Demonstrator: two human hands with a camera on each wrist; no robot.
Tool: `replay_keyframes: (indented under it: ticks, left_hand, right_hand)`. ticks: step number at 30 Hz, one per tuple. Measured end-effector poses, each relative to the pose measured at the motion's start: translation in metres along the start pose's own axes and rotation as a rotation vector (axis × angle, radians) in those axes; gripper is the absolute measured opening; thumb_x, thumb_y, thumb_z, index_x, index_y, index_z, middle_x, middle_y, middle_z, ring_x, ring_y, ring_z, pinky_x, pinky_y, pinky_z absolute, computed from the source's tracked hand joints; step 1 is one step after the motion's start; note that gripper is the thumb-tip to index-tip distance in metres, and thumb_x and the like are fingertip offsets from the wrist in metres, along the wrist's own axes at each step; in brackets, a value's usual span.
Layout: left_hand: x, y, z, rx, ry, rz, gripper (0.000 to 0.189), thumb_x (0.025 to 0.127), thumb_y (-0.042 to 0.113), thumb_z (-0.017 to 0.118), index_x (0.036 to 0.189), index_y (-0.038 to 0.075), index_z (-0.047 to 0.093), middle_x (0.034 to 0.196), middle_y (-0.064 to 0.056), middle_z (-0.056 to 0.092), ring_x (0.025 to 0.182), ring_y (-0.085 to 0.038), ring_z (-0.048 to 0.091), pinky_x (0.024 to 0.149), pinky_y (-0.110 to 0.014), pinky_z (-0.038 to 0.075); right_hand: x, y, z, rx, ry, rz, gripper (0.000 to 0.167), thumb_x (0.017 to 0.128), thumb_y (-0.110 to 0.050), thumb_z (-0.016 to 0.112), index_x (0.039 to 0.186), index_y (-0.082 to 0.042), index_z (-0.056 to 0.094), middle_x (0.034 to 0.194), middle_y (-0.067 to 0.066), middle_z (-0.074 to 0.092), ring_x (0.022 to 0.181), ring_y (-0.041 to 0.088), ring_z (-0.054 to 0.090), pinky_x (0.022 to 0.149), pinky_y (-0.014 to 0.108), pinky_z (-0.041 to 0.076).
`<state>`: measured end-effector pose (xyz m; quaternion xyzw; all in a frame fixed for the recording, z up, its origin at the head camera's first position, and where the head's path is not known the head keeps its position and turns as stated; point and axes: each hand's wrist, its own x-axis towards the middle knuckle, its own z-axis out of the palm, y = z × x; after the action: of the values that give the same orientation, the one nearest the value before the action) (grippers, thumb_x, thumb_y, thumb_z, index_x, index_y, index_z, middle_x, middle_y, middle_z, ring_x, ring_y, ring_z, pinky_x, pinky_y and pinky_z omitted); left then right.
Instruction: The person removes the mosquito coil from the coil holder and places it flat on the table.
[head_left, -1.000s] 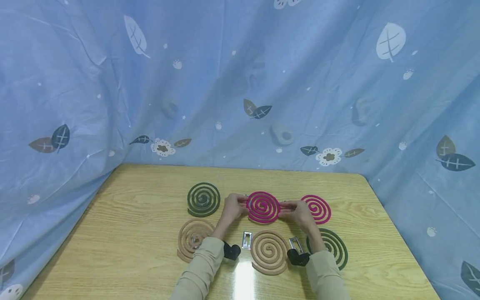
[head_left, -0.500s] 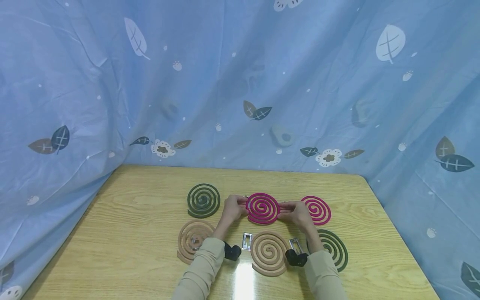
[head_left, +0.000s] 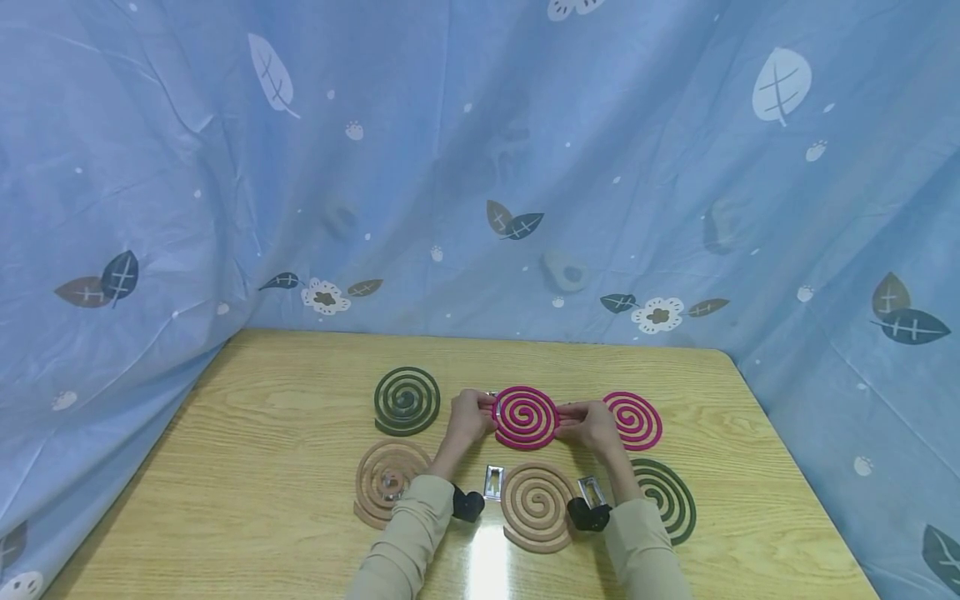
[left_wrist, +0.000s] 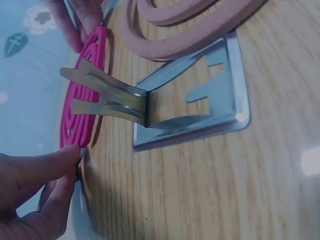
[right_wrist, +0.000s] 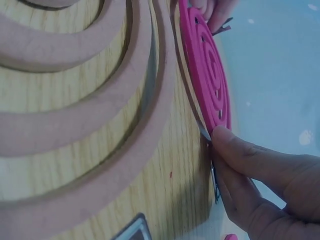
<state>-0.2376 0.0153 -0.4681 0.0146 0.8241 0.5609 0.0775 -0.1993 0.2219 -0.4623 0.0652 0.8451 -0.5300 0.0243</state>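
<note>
A pink mosquito coil (head_left: 527, 414) lies between my two hands, raised near the back of the table. My left hand (head_left: 469, 417) pinches its left edge between thumb and fingers. On the opposite edge, my right hand (head_left: 596, 427) pinches it the same way. Thin metal bits show beside the fingertips of both hands, partly hidden by the coil. In the left wrist view, the pink coil (left_wrist: 100, 42) stands tilted behind a metal coil stand (left_wrist: 241, 87) with upturned prongs. The right wrist view has the coil's rim (right_wrist: 197, 75) meeting my right thumb.
A tan coil (head_left: 537, 500) lies in front, between two metal stands. Another tan coil (head_left: 367, 492) and a green coil (head_left: 381, 408) are at left, each with metal at its centre. A pink coil (head_left: 651, 417) and a green coil (head_left: 682, 500) lie at right.
My hands and the pink coil stay almost in place. My right forearm and wrist shift slightly to the left.
</note>
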Motion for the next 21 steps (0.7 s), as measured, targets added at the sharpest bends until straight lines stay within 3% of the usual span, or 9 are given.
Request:
replay_keyframes:
  ticks: [10, 16, 21]
  left_hand:
    - [-0.002, -0.001, 0.001, 0.082, 0.016, 0.049, 0.044, 0.062, -0.023, 0.069, 0.105, -0.013, 0.065, 0.09, -0.022, 0.069, 0.081, -0.028, 0.067, 0.069, -0.027, 0.06]
    - [-0.012, 0.007, -0.006, 0.117, -0.028, 0.097, 0.037, 0.074, -0.009, 0.074, 0.11, -0.008, 0.066, 0.102, -0.021, 0.066, 0.09, -0.03, 0.062, 0.073, -0.032, 0.056]
    - [-0.027, 0.016, -0.014, 0.04, -0.111, 0.129, 0.038, 0.081, -0.001, 0.073, 0.118, -0.002, 0.064, 0.118, -0.02, 0.062, 0.102, -0.036, 0.06, 0.076, -0.033, 0.058]
  right_hand:
    - [0.002, 0.0, 0.005, -0.089, 0.045, -0.014, 0.032, 0.072, 0.013, 0.076, 0.102, 0.014, 0.067, 0.088, 0.024, 0.07, 0.077, 0.029, 0.07, 0.065, 0.029, 0.06]
    - [-0.008, -0.002, 0.0, -0.03, 0.065, -0.035, 0.03, 0.076, 0.011, 0.073, 0.105, 0.014, 0.065, 0.097, 0.027, 0.068, 0.085, 0.035, 0.069, 0.07, 0.032, 0.06]
    - [-0.017, -0.006, -0.005, 0.072, 0.032, -0.065, 0.033, 0.083, 0.005, 0.069, 0.115, 0.01, 0.063, 0.114, 0.027, 0.063, 0.097, 0.035, 0.065, 0.079, 0.036, 0.059]
